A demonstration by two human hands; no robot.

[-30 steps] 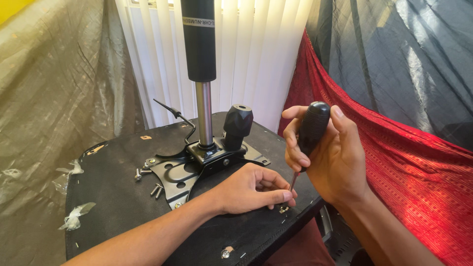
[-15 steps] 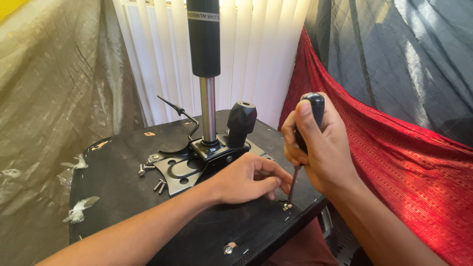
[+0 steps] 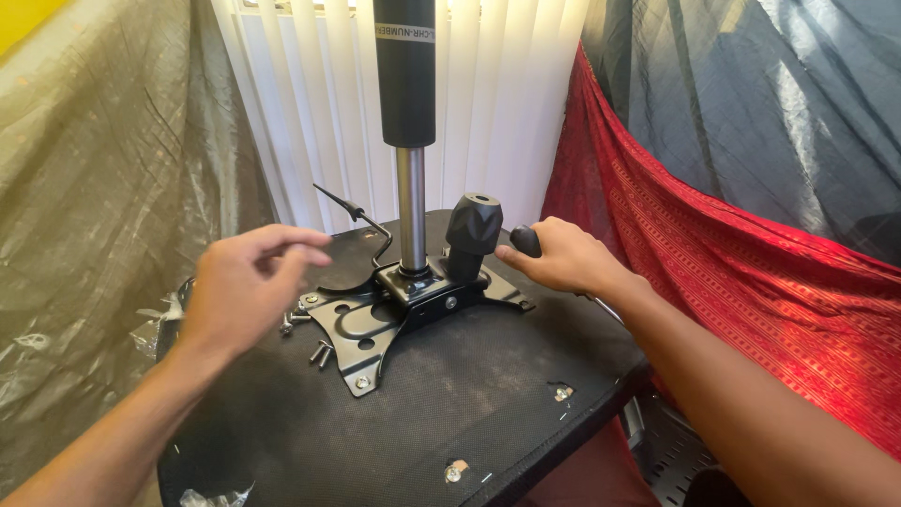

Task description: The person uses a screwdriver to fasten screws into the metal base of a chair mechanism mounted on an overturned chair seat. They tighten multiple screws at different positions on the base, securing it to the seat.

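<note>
Nearest the camera, low in the frame, lies the black fabric-covered underside of a chair seat (image 3: 450, 394), serving as the surface, with a small silver fastener (image 3: 456, 468) near its front edge and another (image 3: 562, 392) toward the lower right. Above that edge, at left of centre, the left hand (image 3: 239, 291) hovers over the seat, blurred, its grip loose and open with the fingers curled and nothing in it. Just to the right of and slightly below its fingertips lie a few loose silver screws (image 3: 314, 345) on the fabric, beside the left wing of the flat black metal mounting plate (image 3: 361, 324); this hand is clearly the nearer one to them. At centre right the right hand (image 3: 563, 258) rests by the plate's right end, its grip closed around the black handle of a screwdriver (image 3: 526, 240); only the rounded butt shows, pointing left toward the mechanism, so the tool's long axis seems to run roughly left to right, with the shaft hidden. Between the two hands a ribbed black plastic knob (image 3: 472, 230) rises from the plate, and next to it a chrome and black gas-lift cylinder (image 3: 406, 141) stands upright, running out of the top of the frame. A thin black wire lever (image 3: 361, 218) angles up to the left. Farthest back hang white vertical blinds (image 3: 310, 113), an olive sheet (image 3: 103, 188) at left and a red patterned cloth (image 3: 713, 253) at right.
</note>
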